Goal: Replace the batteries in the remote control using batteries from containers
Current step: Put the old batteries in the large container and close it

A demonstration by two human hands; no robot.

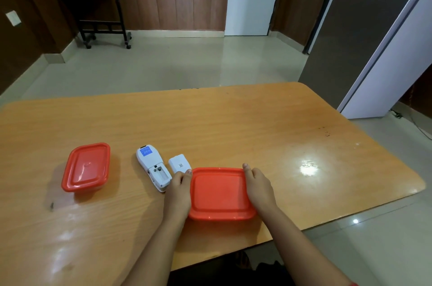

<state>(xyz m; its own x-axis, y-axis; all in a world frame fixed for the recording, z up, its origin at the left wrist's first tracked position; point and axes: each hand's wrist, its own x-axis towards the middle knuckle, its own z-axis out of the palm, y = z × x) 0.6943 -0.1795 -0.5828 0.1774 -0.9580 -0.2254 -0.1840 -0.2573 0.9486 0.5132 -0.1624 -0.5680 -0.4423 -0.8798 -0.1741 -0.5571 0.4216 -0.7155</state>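
Orange-lidded, the near container (221, 193) sits close to your edge of the wooden desk (233, 126), and you have it clasped from both sides: your left hand (178, 192) wraps its left rim with fingers (184, 176) curled together against the lid edge, and your right hand (258, 186) presses the right rim, fingers (247, 170) held together along the far corner. Just left of your left hand lies the white remote control (153, 166), back side up, its battery bay open; whether any batteries sit inside, you cannot tell. Its detached cover (179, 163) rests beside it, touching neither. A second closed orange container (86, 167) stands well apart to the left.
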